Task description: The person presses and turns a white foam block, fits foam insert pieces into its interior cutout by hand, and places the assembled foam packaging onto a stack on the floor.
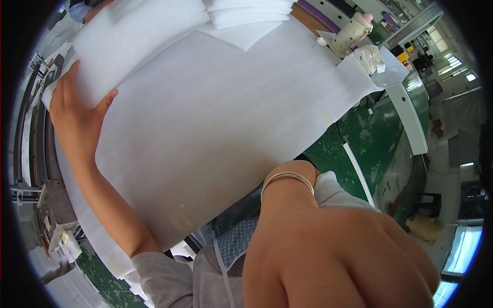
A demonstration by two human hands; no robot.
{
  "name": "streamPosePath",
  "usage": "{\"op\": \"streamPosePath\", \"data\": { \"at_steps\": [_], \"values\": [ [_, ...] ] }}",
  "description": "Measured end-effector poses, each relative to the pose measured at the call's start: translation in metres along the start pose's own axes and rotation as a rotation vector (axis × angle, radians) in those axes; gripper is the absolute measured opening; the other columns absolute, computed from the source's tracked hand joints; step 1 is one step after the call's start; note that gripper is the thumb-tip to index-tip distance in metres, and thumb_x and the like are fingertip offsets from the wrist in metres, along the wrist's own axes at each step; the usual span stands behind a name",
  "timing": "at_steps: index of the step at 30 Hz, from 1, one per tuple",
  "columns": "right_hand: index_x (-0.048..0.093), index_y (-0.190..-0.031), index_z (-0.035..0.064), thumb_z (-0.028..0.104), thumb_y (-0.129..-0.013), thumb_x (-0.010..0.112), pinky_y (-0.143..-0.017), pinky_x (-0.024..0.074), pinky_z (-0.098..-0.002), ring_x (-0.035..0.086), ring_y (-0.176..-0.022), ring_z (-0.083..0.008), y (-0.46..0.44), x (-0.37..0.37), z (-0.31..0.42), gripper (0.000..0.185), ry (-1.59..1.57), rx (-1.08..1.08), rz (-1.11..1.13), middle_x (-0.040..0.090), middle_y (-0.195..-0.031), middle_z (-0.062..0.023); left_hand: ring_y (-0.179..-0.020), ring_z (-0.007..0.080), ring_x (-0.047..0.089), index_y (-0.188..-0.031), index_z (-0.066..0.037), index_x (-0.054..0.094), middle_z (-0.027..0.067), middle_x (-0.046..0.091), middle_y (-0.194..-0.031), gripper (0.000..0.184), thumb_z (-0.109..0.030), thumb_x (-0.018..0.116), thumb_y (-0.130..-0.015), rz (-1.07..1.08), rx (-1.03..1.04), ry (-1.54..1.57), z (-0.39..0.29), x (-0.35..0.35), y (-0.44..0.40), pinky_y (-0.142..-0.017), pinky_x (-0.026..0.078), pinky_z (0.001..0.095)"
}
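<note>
My left hand (77, 118) lies on the near left end of a white foam sheet (138, 36), fingers stretched out and thumb apart from them. That sheet rests on a table covered in white sheeting (205, 123). Very close to the camera, my right hand (339, 256) shows its back and knuckles, with a bangle at the wrist. Its fingers bend away out of sight, so whatever they may hold is hidden. More white foam sheets (251, 13) lie in a stack at the far side of the table.
A cream bottle with a pink top (352, 35) stands at the table's far right, beside a crumpled white wrapper (368, 59). Dark metal rails (38, 123) run along the left. Green worn floor (364, 133) shows at right. Part of another person's arm (79, 11) appears at top left.
</note>
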State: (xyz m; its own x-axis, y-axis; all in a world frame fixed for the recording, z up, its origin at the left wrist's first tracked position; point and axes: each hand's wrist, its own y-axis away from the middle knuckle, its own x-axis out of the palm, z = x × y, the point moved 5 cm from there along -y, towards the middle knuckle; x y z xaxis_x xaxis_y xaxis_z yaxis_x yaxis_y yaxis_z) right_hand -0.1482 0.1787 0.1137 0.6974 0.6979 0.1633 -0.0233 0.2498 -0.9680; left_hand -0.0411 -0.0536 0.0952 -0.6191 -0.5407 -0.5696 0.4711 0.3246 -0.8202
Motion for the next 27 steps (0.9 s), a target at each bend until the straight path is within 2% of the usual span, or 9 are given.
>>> {"op": "streamPosePath", "data": {
  "at_steps": [7, 10, 13, 14, 17, 18, 21, 24, 27],
  "values": [
    [0.045, -0.113, 0.0023, 0.021, -0.087, 0.048, -0.085, 0.0378, -0.0325, 0.044, -0.101, -0.0202, -0.040, -0.085, 0.021, 0.033, 0.705, 0.027, -0.248, 0.050, -0.111, -0.0111, -0.091, 0.0340, 0.054, -0.111, -0.001, 0.053, 0.0142, 0.058, -0.097, 0.075, -0.028, 0.085, -0.049, -0.108, 0.003, -0.055, 0.009, -0.017, 0.000, -0.080, 0.043, 0.0404],
    [0.043, -0.116, 0.0020, 0.023, -0.088, 0.047, -0.086, 0.0373, -0.0328, 0.043, -0.104, -0.0202, -0.055, -0.143, 0.012, 0.036, 0.946, 0.021, -0.360, 0.050, -0.113, -0.0109, -0.095, 0.0349, 0.052, -0.113, 0.000, 0.051, 0.0158, 0.057, -0.101, 0.078, -0.031, 0.085, -0.050, -0.153, -0.185, -0.006, 0.020, -0.025, 0.005, -0.084, 0.041, 0.0408],
    [0.042, -0.120, 0.0018, 0.025, -0.089, 0.047, -0.088, 0.0367, -0.0331, 0.043, -0.107, -0.0201, -0.043, -0.175, -0.002, 0.039, 1.086, 0.067, -0.409, 0.049, -0.116, -0.0107, -0.102, 0.0352, 0.049, -0.115, 0.003, 0.048, 0.0175, 0.053, -0.107, 0.082, -0.034, 0.085, -0.052, -0.217, -0.216, 0.037, 0.011, -0.028, 0.008, -0.089, 0.038, 0.0415],
    [0.038, -0.127, 0.0040, 0.029, -0.090, 0.041, -0.096, 0.0329, -0.0366, 0.038, -0.121, -0.0227, -0.037, -0.181, -0.006, 0.045, 1.175, 0.135, -0.409, 0.047, -0.125, -0.0111, -0.111, 0.0352, 0.042, -0.121, 0.006, 0.040, 0.0202, 0.045, -0.118, 0.091, -0.036, 0.085, -0.054, -0.163, -0.220, 0.082, 0.008, -0.020, 0.011, -0.094, 0.034, 0.0425],
    [0.047, -0.120, -0.0010, 0.020, -0.089, 0.043, -0.096, 0.0332, -0.0322, 0.042, -0.116, -0.0237, -0.041, -0.173, -0.004, 0.038, 1.252, -0.077, -0.317, 0.046, -0.125, -0.0129, -0.115, 0.0362, 0.038, -0.126, 0.006, 0.028, 0.0220, 0.037, -0.124, 0.101, -0.038, 0.084, -0.055, -0.024, -0.210, 0.326, -0.013, 0.009, 0.015, -0.097, 0.033, 0.0426],
    [0.048, -0.120, -0.0002, 0.021, -0.088, 0.046, -0.097, 0.0313, -0.0330, 0.041, -0.116, -0.0246, -0.039, -0.174, -0.004, 0.038, 1.142, -0.057, -0.334, 0.047, -0.123, -0.0133, -0.118, 0.0355, 0.036, -0.128, 0.004, 0.019, 0.0219, 0.031, -0.129, 0.102, -0.046, 0.078, -0.063, 0.035, -0.137, 0.433, -0.017, 0.020, 0.019, -0.099, 0.031, 0.0455],
    [0.050, -0.118, -0.0002, 0.020, -0.086, 0.051, -0.096, 0.0317, -0.0333, 0.042, -0.113, -0.0250, -0.039, -0.181, -0.002, 0.038, 1.341, -0.042, -0.211, 0.048, -0.118, -0.0136, -0.120, 0.0334, 0.035, -0.129, -0.001, 0.016, 0.0192, 0.028, -0.132, 0.090, -0.051, 0.067, -0.074, -0.162, -0.243, 0.956, -0.008, 0.029, 0.016, -0.098, 0.031, 0.0489],
    [0.051, -0.115, 0.0000, 0.018, -0.082, 0.055, -0.094, 0.0333, -0.0334, 0.044, -0.107, -0.0248, -0.041, -0.184, -0.001, 0.037, 1.275, -0.066, -0.216, 0.049, -0.113, -0.0139, -0.121, 0.0319, 0.034, -0.132, -0.004, 0.019, 0.0166, 0.023, -0.136, 0.076, -0.049, 0.056, -0.082, -0.122, -0.652, 1.190, 0.000, 0.009, 0.014, -0.098, 0.030, 0.0512],
    [0.053, -0.113, 0.0005, 0.016, -0.081, 0.055, -0.091, 0.0347, -0.0327, 0.046, -0.101, -0.0238, -0.040, -0.179, -0.014, 0.035, 1.149, -0.068, -0.182, 0.050, -0.108, -0.0127, -0.121, 0.0324, 0.035, -0.132, -0.005, 0.027, 0.0143, 0.021, -0.139, 0.071, -0.046, 0.057, -0.083, -0.187, -0.412, 0.852, -0.007, -0.012, 0.007, -0.099, 0.029, 0.0502]
  ]
}}
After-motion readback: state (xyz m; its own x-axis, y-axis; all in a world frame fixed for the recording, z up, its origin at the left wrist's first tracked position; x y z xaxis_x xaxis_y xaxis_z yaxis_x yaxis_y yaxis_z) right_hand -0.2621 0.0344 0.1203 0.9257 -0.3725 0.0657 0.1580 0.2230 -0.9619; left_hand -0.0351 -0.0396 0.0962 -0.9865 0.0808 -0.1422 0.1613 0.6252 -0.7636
